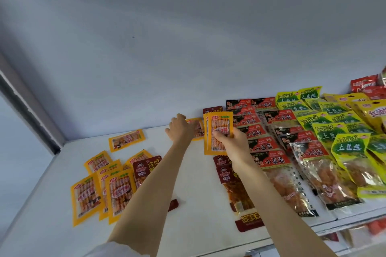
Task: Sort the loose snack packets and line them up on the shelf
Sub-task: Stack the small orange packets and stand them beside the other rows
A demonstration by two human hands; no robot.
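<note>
Right hand pinching orange packets

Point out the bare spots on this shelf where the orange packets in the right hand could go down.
Bare shelf lies along the back wall, left of the lone orange packet. Another strip runs between the left forearm and the dark red packets. The right side is crowded with overlapping red-black packets and green packets.

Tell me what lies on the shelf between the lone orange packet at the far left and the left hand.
Head view: bare white shelf only. Nothing lies between the lone orange packet and the left hand, which reaches another orange packet.
</note>
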